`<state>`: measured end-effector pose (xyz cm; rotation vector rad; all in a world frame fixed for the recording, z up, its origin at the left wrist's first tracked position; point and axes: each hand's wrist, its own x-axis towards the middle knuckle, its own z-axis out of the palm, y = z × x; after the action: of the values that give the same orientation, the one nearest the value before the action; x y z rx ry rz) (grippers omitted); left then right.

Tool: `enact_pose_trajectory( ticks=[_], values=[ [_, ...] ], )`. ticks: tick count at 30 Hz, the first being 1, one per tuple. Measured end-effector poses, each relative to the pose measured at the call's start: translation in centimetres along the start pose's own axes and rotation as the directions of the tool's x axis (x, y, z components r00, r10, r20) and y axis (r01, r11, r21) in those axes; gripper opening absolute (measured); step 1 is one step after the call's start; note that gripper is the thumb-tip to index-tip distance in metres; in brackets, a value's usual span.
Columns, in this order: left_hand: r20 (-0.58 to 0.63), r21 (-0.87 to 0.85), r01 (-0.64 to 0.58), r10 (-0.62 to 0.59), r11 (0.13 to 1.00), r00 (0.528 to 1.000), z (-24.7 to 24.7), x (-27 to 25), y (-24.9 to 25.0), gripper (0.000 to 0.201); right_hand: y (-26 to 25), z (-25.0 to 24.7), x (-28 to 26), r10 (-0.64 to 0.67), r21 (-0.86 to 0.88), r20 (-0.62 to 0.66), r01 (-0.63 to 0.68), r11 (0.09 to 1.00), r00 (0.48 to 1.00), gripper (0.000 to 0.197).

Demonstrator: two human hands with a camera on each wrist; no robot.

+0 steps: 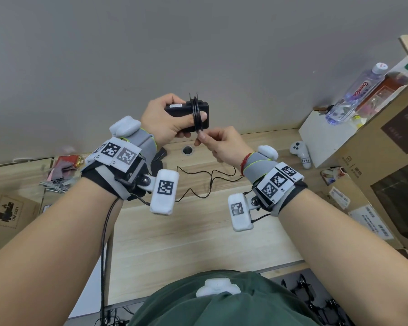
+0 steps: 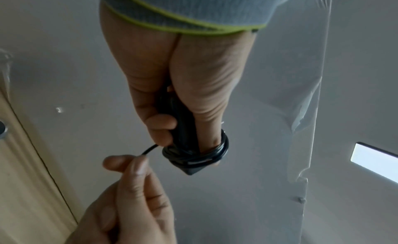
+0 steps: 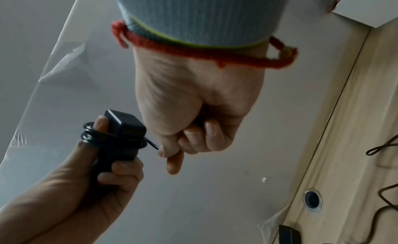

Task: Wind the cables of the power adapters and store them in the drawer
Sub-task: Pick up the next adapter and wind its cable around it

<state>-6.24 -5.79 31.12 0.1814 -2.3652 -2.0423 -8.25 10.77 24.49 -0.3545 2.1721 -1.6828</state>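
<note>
Head view is showing you mid-wind: your left hand (image 1: 161, 121) is gripping the black power adapter (image 1: 186, 115) up in the air in front of the grey wall, fingers curled round the body, with the thumb caught under the coils. The cable (image 1: 196, 114) is already looping round the adapter's middle in a few turns, and your right hand (image 1: 224, 147) is pinching the free run just below the brick between thumb and forefinger. The rest is trailing down in loose squiggles on the wooden desk (image 1: 198, 243), so I'd say you're only partway through this one. Next you're probably needing to keep tension and slip that thumb out. The adapter's long axis is lying roughly left-right, coils crossing it. The drawer isn't clearly in view.
</note>
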Motion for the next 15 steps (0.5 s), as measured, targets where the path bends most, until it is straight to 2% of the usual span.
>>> enact_pose_trajectory(
  ticks=[6,9,11,13,15],
  values=[
    [-0.131,-0.057,0.041,-0.049,0.998,0.99,-0.7,1.2,-0.4,0.037,-0.3,0.6,-0.3,-0.037,-0.094,0.017,0.038,0.995,0.999,0.024],
    [-0.162,-0.05,0.072,-0.08,0.996,0.984,-1.2,1.5,-1.0,0.037,-1.0,0.6,-0.4,-0.068,-0.183,0.027,0.072,0.98,0.997,0.029],
    [-0.182,-0.024,0.082,-0.085,0.996,0.98,-1.5,1.7,-1.4,0.039,-1.6,0.5,-0.4,-0.084,-0.216,0.012,0.085,0.973,0.996,0.023],
    [-0.203,0.005,0.085,-0.082,0.996,0.976,-1.6,1.7,-1.9,0.04,-2.2,0.4,-0.4,-0.09,-0.152,0.001,0.09,0.984,0.996,0.016],
    [-0.213,0.019,0.093,-0.087,0.996,0.973,-1.6,1.7,-2.1,0.041,-2.6,0.5,-0.3,-0.096,-0.045,0.014,0.096,0.994,0.995,0.021]
  ],
)
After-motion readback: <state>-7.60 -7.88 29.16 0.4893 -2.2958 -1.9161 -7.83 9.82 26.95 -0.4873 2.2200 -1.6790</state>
